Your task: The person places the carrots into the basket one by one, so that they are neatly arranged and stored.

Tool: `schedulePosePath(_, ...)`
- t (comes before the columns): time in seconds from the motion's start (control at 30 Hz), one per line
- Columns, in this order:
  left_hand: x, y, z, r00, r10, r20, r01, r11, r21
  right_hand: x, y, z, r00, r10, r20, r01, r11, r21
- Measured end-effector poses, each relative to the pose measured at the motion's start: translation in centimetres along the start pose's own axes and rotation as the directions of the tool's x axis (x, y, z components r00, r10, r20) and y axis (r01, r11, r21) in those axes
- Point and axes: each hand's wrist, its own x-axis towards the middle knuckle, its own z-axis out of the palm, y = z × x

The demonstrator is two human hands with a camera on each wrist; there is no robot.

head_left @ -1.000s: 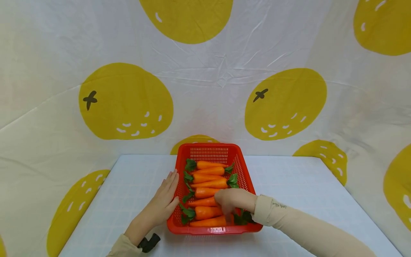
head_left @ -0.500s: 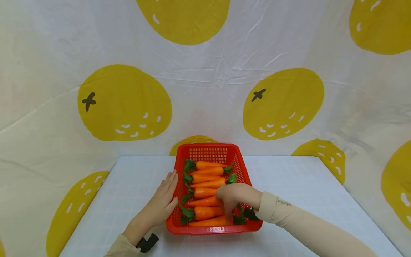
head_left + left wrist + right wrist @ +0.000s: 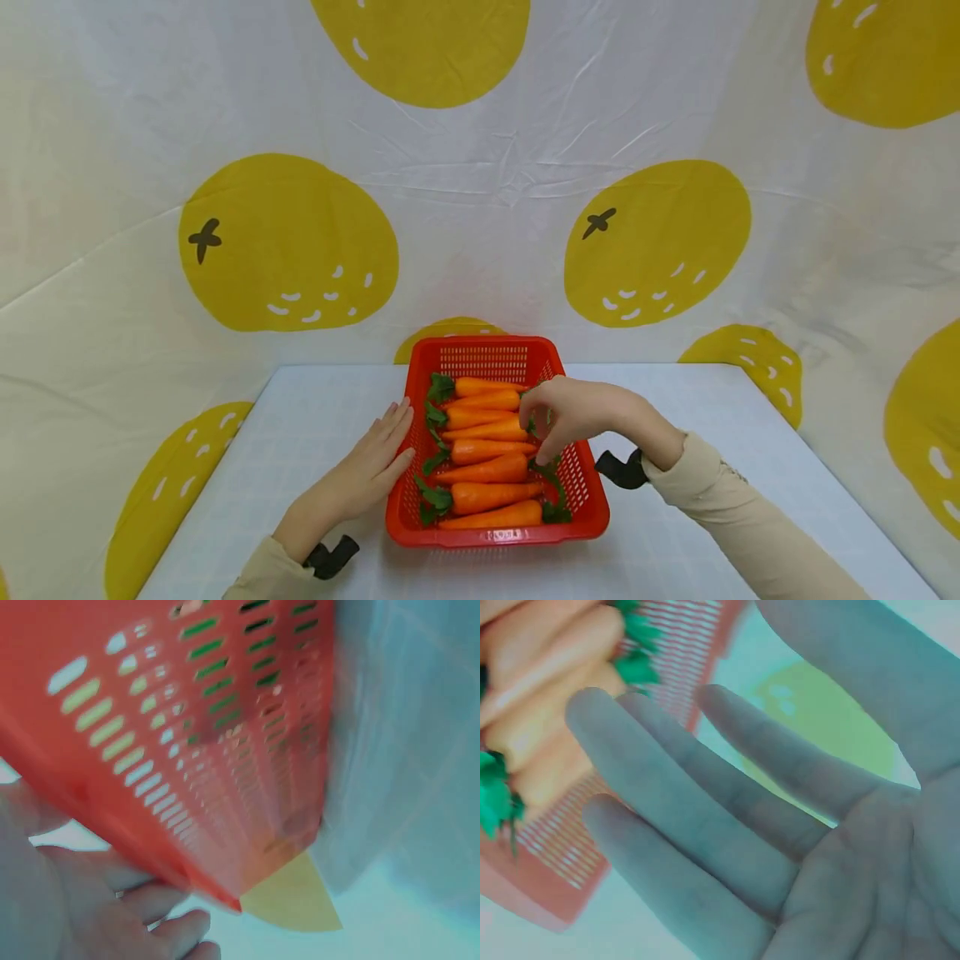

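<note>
A red plastic basket [image 3: 498, 537] with slotted walls stands before me. Across its floor lies a row of several orange carrots [image 3: 487, 497] with green leafy tops [image 3: 435, 494], some pointing left and some right. My left hand [image 3: 367, 475] rests its straight fingers along the basket's left rim; the left wrist view shows its fingers [image 3: 157, 900] just outside the red wall [image 3: 112, 802]. Over the right side of the basket hovers my right hand [image 3: 577, 414], holding nothing. In the right wrist view its fingers [image 3: 682, 787] are spread and loosely bent, with the palm bare.
The basket stands on a white table [image 3: 675, 467] with a faint check pattern. Behind it hangs a pale cloth [image 3: 480, 242] printed with large yellow fruit. A black strap [image 3: 330, 558] shows at the left wrist and another black strap [image 3: 622, 469] at the right.
My right hand has let go of the front carrots and risen up and back toward the basket's right rim. The front carrots now show fully. My left hand stays at the left rim.
</note>
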Motion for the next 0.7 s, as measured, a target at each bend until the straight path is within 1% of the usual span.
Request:
schedulePosePath(0.07,0.0,-0.3,-0.2,1.0,-0.005,0.012,0.005,1.0,-0.027,-1.3,0.1,-0.7,0.997,-0.046,-0.056,0.048,0.998,0.032)
schedulePosePath(0.1,0.0,-0.5,-0.3,1.0,0.002,0.015,-0.001,0.999,-0.042,-2.1,0.1,-1.0,0.993,-0.065,-0.094,0.069,0.997,0.043)
schedulePosePath(0.17,-0.1,-0.9,-0.4,1.0,0.019,0.004,-0.019,0.997,-0.072,-3.6,0.0,-1.5,0.979,-0.089,-0.183,0.101,0.993,0.056)
schedulePosePath(0.2,-0.1,-1.0,-0.4,1.0,0.023,-0.004,-0.023,0.996,-0.083,-4.3,0.0,-1.7,0.968,-0.096,-0.231,0.113,0.992,0.06)
schedulePosePath(0.23,-0.2,-1.2,-0.4,0.999,0.032,-0.016,-0.033,0.995,-0.09,-5.0,0.1,-1.7,0.953,-0.103,-0.285,0.123,0.991,0.054)
schedulePosePath(0.27,-0.2,-1.4,-0.5,0.999,0.037,-0.026,-0.04,0.994,-0.098,-5.5,0.2,-1.8,0.932,-0.113,-0.343,0.133,0.99,0.036)
schedulePosePath(0.3,-0.3,-1.6,-0.5,0.999,0.041,-0.034,-0.044,0.994,-0.1,-6.1,0.3,-1.7,0.906,-0.123,-0.404,0.141,0.99,0.014)
schedulePosePath(0.33,-0.3,-1.8,-0.5,0.998,0.046,-0.045,-0.05,0.994,-0.098,-6.6,0.5,-1.7,0.876,-0.139,-0.463,0.151,0.988,-0.01)
schedulePosePath(0.37,-0.4,-2.0,-0.5,0.997,0.052,-0.059,-0.057,0.994,-0.096,-7.0,0.7,-1.6,0.84,-0.154,-0.521,0.156,0.987,-0.04)
schedulePosePath(0.4,-0.4,-2.2,-0.5,0.995,0.066,-0.077,-0.073,0.993,-0.088,-7.3,1.0,-1.5,0.796,-0.172,-0.581,0.159,0.984,-0.073)
schedulePosePath(0.47,-0.4,-2.6,-0.6,0.986,0.109,-0.127,-0.117,0.992,-0.056,-7.9,1.5,-1.3,0.691,-0.219,-0.689,0.169,0.976,-0.14)
schedulePosePath(0.5,-0.4,-2.8,-0.6,0.977,0.14,-0.161,-0.145,0.989,-0.018,-8.1,1.8,-1.2,0.634,-0.246,-0.733,0.176,0.969,-0.174)
schedulePosePath(0.53,-0.5,-3.0,-0.7,0.965,0.169,-0.199,-0.168,0.985,0.022,-8.2,2.1,-1.1,0.579,-0.274,-0.768,0.185,0.961,-0.203)
schedulePosePath(0.6,-0.6,-3.3,-1.2,0.931,0.233,-0.279,-0.206,0.971,0.123,-8.4,2.8,-1.0,0.471,-0.33,-0.818,0.207,0.943,-0.26)
schedulePosePath(0.67,-0.7,-3.5,-1.9,0.894,0.282,-0.349,-0.211,0.951,0.228,-8.3,3.6,-0.8,0.379,-0.383,-0.842,0.225,0.921,-0.318)
schedulePosePath(0.7,-0.8,-3.5,-2.3,0.879,0.294,-0.374,-0.201,0.942,0.267,-8.2,4.1,-0.8,0.339,-0.405,-0.849,0.226,0.911,-0.345)
